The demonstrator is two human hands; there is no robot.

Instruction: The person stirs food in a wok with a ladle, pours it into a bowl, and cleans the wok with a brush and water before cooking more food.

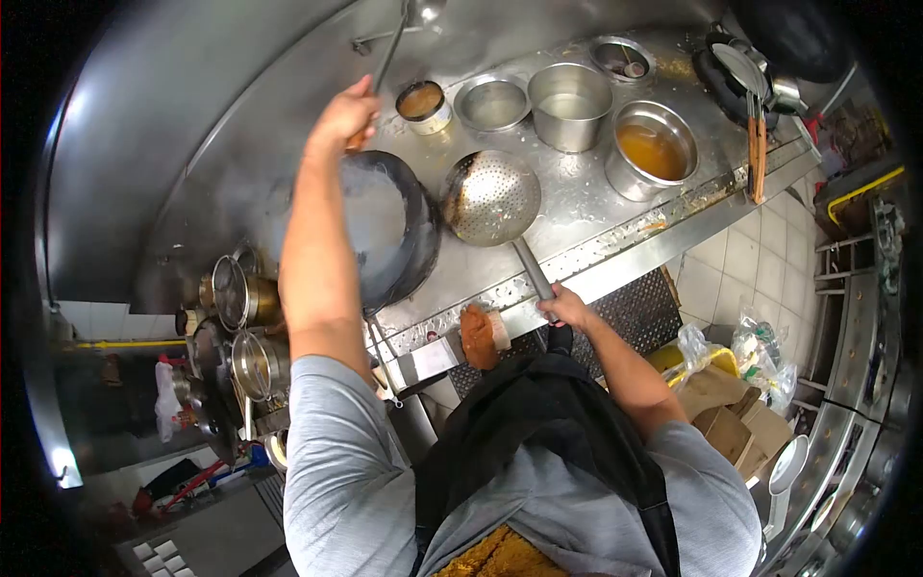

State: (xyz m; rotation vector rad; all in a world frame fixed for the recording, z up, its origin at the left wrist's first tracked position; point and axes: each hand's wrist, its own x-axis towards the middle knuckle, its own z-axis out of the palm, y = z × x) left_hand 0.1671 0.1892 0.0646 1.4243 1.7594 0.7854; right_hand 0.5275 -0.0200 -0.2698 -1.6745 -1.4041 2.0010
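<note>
My left hand point(346, 117) is closed around the handle of a ladle point(388, 58), reaching out over the far side of the wok. The ladle's metal bowl is at the top edge of the view. Below that arm sits a large dark wok point(423, 231) with a pale, hazy inside, partly hidden by my forearm. My right hand point(565, 306) grips the grey handle of a perforated strainer point(493, 197) near the counter's front edge. Its round, holed bowl lies just right of the wok, darkened along the left side, with no food visible in it.
Behind the strainer stand a can of brown sauce point(423, 106), a metal bowl point(492, 103), a pot of clear liquid point(569, 106) and a pot of amber liquid point(654, 152). Wood-handled tools point(757, 154) lie far right. Strainers point(255, 365) hang at left. An orange-brown cloth point(477, 337) hangs at the front edge.
</note>
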